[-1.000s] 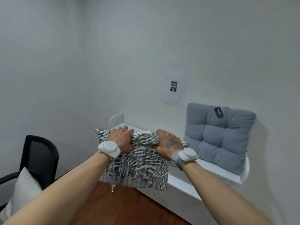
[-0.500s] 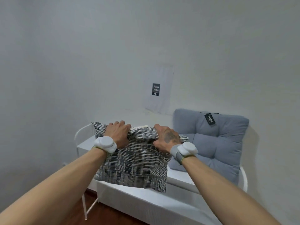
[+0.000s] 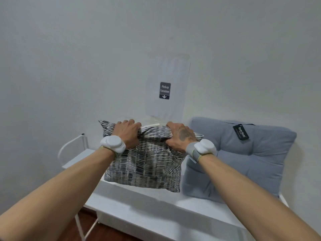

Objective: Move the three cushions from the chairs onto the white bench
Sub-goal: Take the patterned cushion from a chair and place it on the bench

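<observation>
I hold a black-and-white patterned cushion [image 3: 147, 164] by its top edge, upright over the seat of the white bench [image 3: 139, 211]. My left hand [image 3: 127, 133] grips the top left corner and my right hand [image 3: 180, 135] grips the top right. The cushion's lower edge is at or just above the bench seat; I cannot tell if it touches. A grey tufted cushion [image 3: 251, 157] with a black tag leans against the wall on the bench's right part, right beside the patterned one.
A paper sign reading "Pickup Location" [image 3: 165, 90] hangs on the white wall behind the bench. The bench has a white metal armrest [image 3: 73, 145] at its left end. Dark wooden floor [image 3: 83, 225] shows below left.
I have come closer to the bench and the patterned cushion has moved forward over the seat, next to the grey cushion. The black chair with a white cushion has left the view.
</observation>
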Motion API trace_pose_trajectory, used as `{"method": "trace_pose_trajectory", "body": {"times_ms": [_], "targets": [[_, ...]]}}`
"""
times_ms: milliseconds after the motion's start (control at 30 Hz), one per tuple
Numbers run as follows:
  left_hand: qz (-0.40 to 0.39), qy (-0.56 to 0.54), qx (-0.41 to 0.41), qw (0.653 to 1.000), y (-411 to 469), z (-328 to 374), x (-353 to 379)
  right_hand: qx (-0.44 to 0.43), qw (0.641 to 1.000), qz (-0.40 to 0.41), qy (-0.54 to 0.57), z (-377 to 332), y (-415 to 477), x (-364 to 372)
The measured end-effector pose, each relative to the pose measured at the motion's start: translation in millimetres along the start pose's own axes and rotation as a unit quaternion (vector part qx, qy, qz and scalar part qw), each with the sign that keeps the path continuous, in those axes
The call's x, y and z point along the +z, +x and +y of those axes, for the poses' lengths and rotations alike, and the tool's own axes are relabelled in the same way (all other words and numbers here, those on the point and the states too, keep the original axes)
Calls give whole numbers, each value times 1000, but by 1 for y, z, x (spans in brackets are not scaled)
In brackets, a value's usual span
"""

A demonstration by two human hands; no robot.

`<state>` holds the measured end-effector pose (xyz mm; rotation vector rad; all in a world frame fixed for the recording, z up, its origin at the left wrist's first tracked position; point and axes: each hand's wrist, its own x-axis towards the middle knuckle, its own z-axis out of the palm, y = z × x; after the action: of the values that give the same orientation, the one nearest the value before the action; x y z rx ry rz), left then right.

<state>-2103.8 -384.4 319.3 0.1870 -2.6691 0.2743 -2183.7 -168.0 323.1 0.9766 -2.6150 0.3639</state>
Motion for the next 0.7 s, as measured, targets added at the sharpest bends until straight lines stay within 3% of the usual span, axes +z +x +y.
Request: {"method": "trace_pose_trajectory", "body": {"times_ms": [333,533,700], "targets": [[-60,-40,95,993,114,-12,78,98,993,-54,-19,40,68,48],[-95,-80,124,984,139,-14,139,153,981,-102,-63,50,90,86],[-72,-106,126,984,152,-9,155,151,978,-64,-128,50,96,100]]}}
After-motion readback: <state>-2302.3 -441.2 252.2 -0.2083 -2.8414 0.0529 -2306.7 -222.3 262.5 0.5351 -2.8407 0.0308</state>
